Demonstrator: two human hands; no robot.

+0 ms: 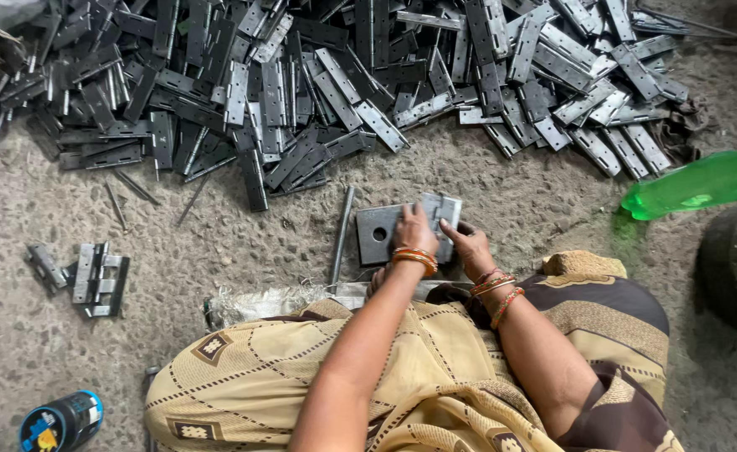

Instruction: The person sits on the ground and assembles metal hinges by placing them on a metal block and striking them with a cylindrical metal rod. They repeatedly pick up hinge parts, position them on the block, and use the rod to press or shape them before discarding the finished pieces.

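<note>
My left hand (414, 230) rests on a grey metal hinge piece (440, 209) that lies across a square steel block with a hole (375, 234) on the ground. My right hand (467, 244) grips the same hinge piece at its right end. Both wrists carry orange and red bangles. A thin steel rod (342, 234) lies just left of the block. My knees, covered in tan patterned cloth, fill the bottom of the view.
A large heap of grey metal hinges (343, 75) spreads across the far ground. A few assembled hinges (92, 272) lie at the left. A green plastic bottle (699, 184) lies at the right, a dark round tin (61, 421) at bottom left.
</note>
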